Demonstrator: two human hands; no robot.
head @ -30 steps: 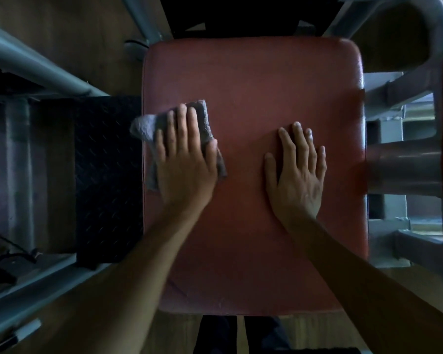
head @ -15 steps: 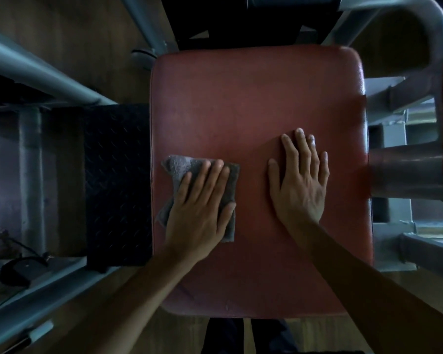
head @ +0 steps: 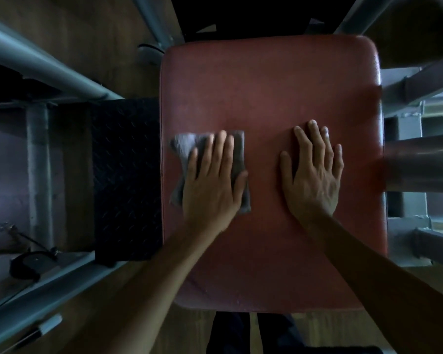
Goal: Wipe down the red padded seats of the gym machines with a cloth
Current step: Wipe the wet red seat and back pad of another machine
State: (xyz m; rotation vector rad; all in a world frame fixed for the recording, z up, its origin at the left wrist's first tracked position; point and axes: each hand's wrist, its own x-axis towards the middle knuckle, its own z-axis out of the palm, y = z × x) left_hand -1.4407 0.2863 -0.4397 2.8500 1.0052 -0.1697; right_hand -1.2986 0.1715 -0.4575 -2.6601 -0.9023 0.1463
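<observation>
Off the left edge of the red padded seat [head: 266, 93] sit a grey frame tube [head: 49, 62] and a black tread plate [head: 127, 180], neither touched.

On the seat's left half, the left hand [head: 211, 185] lies flat on the grey cloth [head: 182, 146]. Its grip is wide: the fingers are straight and press the cloth down rather than curling round it. The cloth lies wholly on the seat, just inside the left edge, about midway between the far and near ends.

A second ago the cloth hung over that left edge, nearer the far end. Half a second ago it had been drawn toward the near end and onto the pad, with the fingers angled right. Now it has slid a little way back toward the far end and the fingers point straight ahead. That looks like a back-and-forth stroke along the left strip, so wiping of this seat is under way. The middle, the right half and both ends probably remain to be done.

On the seat's right half, the right hand [head: 312, 175] has not moved. Its palm is down and its grip is wide, holding nothing; it seems to brace the person. It would have to lift for the cloth to pass there.

Beyond the right edge a blurred metal bar [head: 420, 169] crosses.
</observation>
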